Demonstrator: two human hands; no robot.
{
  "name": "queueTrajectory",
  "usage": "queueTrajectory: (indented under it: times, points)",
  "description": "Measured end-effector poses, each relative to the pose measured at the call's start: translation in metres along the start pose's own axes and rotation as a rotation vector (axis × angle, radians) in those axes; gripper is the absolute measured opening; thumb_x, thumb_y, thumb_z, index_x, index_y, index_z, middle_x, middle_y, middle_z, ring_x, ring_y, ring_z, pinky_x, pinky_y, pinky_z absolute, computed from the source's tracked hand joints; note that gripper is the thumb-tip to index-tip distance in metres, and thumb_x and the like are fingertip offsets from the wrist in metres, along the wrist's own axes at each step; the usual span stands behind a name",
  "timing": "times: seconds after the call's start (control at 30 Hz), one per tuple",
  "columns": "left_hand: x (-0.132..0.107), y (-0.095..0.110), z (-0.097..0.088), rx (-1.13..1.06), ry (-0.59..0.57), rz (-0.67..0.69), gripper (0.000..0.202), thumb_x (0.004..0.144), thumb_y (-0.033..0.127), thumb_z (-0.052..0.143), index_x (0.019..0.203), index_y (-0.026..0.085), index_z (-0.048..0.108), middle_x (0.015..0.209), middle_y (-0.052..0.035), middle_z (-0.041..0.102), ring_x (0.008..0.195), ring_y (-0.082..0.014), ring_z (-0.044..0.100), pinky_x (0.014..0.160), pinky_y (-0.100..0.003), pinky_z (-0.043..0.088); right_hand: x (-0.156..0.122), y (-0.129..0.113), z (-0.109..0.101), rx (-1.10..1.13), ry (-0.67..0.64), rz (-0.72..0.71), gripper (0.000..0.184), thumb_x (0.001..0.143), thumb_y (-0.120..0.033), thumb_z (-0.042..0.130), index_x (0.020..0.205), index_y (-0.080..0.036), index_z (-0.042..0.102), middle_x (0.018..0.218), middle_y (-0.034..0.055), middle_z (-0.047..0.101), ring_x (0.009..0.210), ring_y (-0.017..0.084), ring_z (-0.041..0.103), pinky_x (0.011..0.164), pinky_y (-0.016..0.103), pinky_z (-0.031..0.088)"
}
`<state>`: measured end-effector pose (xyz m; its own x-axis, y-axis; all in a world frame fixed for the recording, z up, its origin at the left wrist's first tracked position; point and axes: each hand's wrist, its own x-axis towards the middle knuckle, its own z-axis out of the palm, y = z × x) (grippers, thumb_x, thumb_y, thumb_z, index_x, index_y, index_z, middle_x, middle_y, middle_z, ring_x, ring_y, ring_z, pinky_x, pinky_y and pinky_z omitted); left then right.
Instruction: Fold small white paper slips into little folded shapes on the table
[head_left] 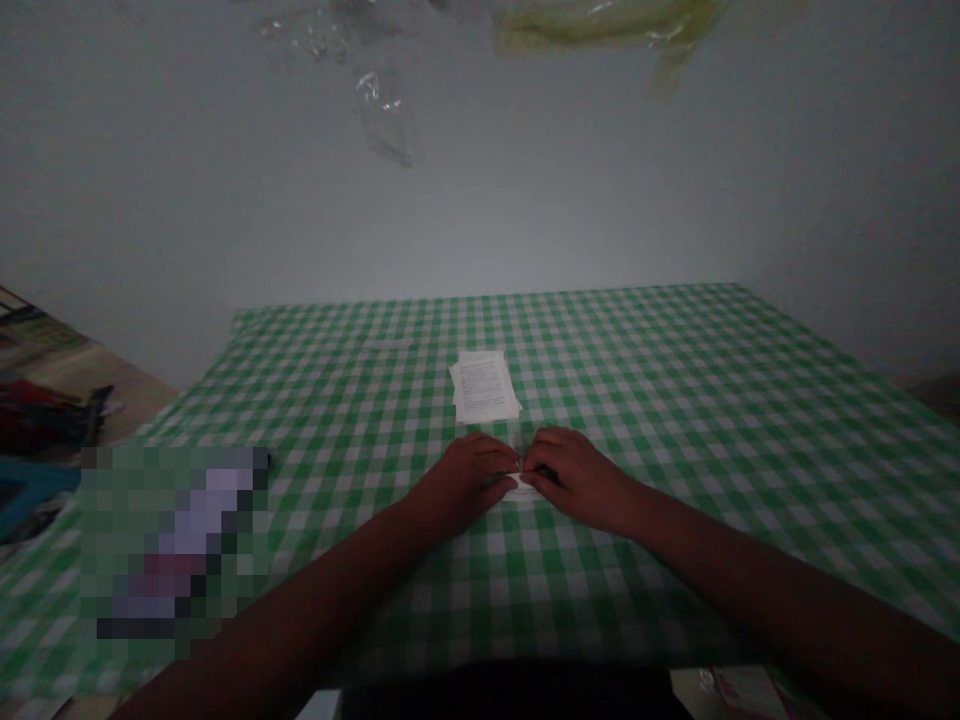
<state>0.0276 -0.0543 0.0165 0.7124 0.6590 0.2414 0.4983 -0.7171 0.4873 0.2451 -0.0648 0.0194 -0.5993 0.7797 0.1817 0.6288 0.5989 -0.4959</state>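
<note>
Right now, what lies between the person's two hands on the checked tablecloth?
A small piece of white paper lies between the left hand and the right hand, as the head view shows.

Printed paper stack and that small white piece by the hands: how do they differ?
The printed paper stack lies flat and untouched, while the white piece sits between the left hand and right hand. The stack shows lines of print; no print shows on the piece. The stack looks far bigger, though the hands hide much of the piece. Both are white, on the green-and-white gingham tablecloth.
</note>
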Motion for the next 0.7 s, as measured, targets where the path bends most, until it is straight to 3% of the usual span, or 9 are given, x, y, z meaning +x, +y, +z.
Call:
queueTrajectory:
  times: [0.23,0.43,0.57,0.7]
  points:
    - [0.004,0.003,0.000,0.124,0.056,-0.140,0.013,0.088,0.024,0.066,0.101,0.023,0.068,0.106,-0.0010,0.071,0.107,-0.0205,0.057,0.093,-0.040,0.039,0.004,0.004,0.006,-0.056,0.070,0.018,0.009,0.093,-0.023,0.054,0.088,-0.017,0.060,0.085,0.0045,0.056,0.085,0.020,0.052,0.078,0.035,0.042]
    - [0.007,0.006,-0.003,0.190,0.082,-0.222,0.011,0.089,0.026,0.065,0.100,0.024,0.068,0.109,-0.0001,0.070,0.109,-0.0216,0.054,0.091,-0.041,0.034,0.005,-0.002,0.002,-0.196,0.158,0.006,0.013,0.094,-0.023,0.053,0.098,-0.014,0.061,0.095,0.0102,0.060,0.094,0.024,0.052,0.085,0.040,0.044]
    - [0.009,0.005,-0.002,0.224,0.091,-0.260,0.010,0.090,0.027,0.065,0.099,0.025,0.068,0.108,0.0012,0.070,0.107,-0.0210,0.054,0.090,-0.040,0.034,-0.005,-0.019,0.005,-0.348,0.052,-0.096,0.019,0.093,-0.013,0.049,0.104,-0.014,0.065,0.100,0.0110,0.064,0.097,0.025,0.054,0.089,0.044,0.045]
    - [0.009,0.003,-0.001,0.244,0.097,-0.273,0.012,0.091,0.030,0.064,0.102,0.026,0.067,0.111,0.0009,0.069,0.108,-0.0214,0.054,0.090,-0.040,0.034,-0.014,-0.029,0.012,-0.402,0.021,-0.120,0.033,0.092,-0.008,0.048,0.123,-0.009,0.058,0.115,0.0141,0.063,0.110,0.026,0.053,0.098,0.043,0.044]
